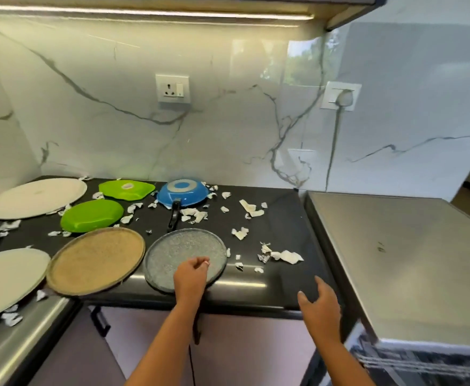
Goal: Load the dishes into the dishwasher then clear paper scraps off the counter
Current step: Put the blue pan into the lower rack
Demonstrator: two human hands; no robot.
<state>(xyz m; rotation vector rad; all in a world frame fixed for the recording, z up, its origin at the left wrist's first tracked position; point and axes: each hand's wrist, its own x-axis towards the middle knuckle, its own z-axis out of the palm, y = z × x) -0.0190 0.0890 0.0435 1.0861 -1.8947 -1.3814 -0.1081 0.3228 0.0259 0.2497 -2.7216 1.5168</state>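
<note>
A grey speckled plate (183, 246) lies at the front edge of the black counter (278, 218). My left hand (190, 277) rests on its near rim, fingers curled over it. My right hand (318, 305) hovers open over the counter's front right corner, holding nothing. Left of the grey plate lies a tan plate (96, 260), then a white plate (5, 280). Behind them are two green plates (92, 215) (126, 189), a large white plate (36, 197) and an upturned blue pan (182, 195). Torn paper scraps (289, 256) are scattered over the counter.
A steel-topped appliance (409, 260) stands to the right of the counter, its front blurred. A steel surface (19, 338) sits lower left with scraps on it. Purple cabinet doors (242, 349) lie below the counter. Sockets are on the marble wall (172, 89).
</note>
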